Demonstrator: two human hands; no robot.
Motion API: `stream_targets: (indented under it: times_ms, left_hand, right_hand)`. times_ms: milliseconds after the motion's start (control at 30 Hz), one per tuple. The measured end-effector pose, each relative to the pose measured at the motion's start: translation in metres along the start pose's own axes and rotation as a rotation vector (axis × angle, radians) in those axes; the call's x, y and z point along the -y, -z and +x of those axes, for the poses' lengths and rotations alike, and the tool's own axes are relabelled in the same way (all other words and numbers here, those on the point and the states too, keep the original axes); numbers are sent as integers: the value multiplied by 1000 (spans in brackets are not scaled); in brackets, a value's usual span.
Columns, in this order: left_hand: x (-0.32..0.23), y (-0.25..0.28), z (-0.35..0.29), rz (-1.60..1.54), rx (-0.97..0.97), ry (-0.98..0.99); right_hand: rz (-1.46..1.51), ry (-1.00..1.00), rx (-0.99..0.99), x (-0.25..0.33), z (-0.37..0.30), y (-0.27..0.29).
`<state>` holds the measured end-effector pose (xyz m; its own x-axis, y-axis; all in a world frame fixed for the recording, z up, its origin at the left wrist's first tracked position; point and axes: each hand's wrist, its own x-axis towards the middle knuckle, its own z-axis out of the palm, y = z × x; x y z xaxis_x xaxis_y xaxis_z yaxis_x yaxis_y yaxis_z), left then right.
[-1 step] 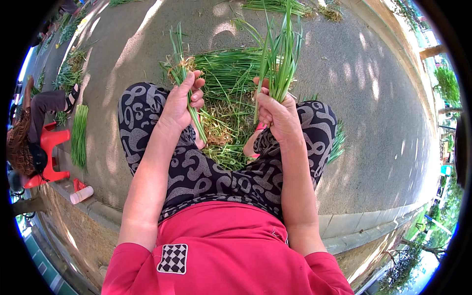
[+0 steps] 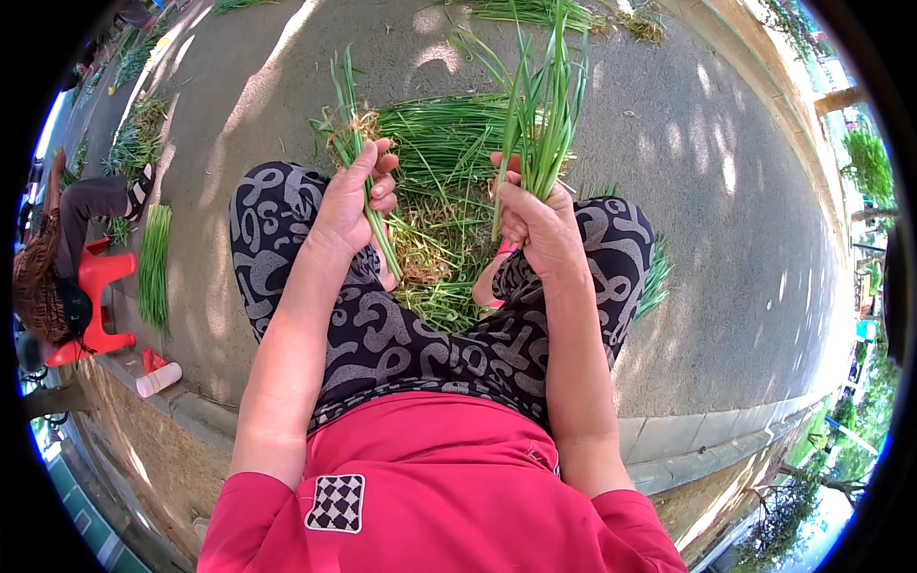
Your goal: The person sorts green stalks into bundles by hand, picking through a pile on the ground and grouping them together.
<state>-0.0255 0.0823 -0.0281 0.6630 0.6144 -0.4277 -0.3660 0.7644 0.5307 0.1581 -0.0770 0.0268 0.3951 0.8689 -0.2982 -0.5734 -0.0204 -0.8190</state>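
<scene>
My left hand [image 2: 351, 202] is closed around a small bunch of chives [image 2: 346, 100], with brown withered leaves hanging near its top and pale stalk ends pointing down. My right hand [image 2: 541, 218] grips a fuller bunch of chives [image 2: 546, 115], its long green leaves fanning upward. The two bunches are held apart, each above one of my knees. Between my legs, on the ground, lies a pile of loose chives [image 2: 444, 138]. Nearer me, yellowed trimmings [image 2: 430, 253] cover the ground between my feet.
At the left a person [image 2: 81, 210] sits beside a red plastic stool [image 2: 100, 286]. A tidy chive bundle [image 2: 153, 267] and a whitish cylinder [image 2: 159, 379] lie nearby. More chives [image 2: 535, 11] lie at the far side. A stone kerb [image 2: 707, 444] runs behind me.
</scene>
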Motion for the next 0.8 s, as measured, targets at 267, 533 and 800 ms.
stream_targets:
  times_ms: [267, 533, 800]
  left_hand:
    - [0, 0, 1, -3, 42, 8]
    - [2, -1, 1, 5, 26, 24]
    - [1, -10, -3, 71, 75, -3]
  right_hand:
    - [-60, 44, 19, -4, 2, -1]
    - [-198, 105, 62, -11, 5, 1]
    - [-260, 105, 101, -12, 3, -6]
